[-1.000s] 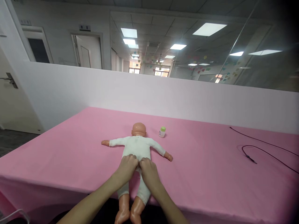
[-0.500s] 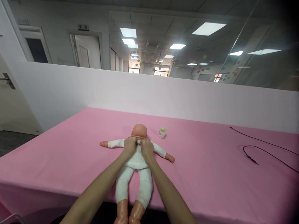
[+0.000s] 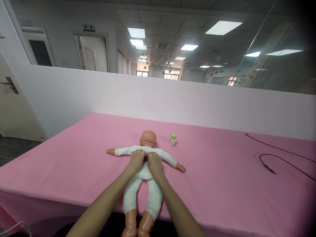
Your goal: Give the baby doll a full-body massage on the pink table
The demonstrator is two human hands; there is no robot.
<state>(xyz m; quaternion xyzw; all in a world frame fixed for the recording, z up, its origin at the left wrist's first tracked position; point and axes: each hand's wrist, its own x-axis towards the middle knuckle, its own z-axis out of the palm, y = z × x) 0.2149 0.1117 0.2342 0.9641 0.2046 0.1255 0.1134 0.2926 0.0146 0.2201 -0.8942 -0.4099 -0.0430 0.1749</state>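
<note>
A baby doll (image 3: 147,172) in a white cloth suit lies on the pink table cover, its head at the far end and its arms spread wide. The back of its bald head shows, so it appears to be face down. My left hand (image 3: 137,159) and my right hand (image 3: 154,161) sit side by side on its upper back, below the neck. Both have curled fingers, closed on the doll's back near its middle line. The fingertips are mostly hidden, and a small dark patch shows between the hands.
Right of the doll's head stands a small white jar (image 3: 172,141) with a green lid. A thin black cable (image 3: 278,156) curves over the right side of the pink cover (image 3: 217,184). Behind the table runs a low white wall (image 3: 197,102) with glass above.
Both my hands have slid down the doll's back, from close under the neck towards the waist. The view has shifted slightly; the doll and jar stay put.
</note>
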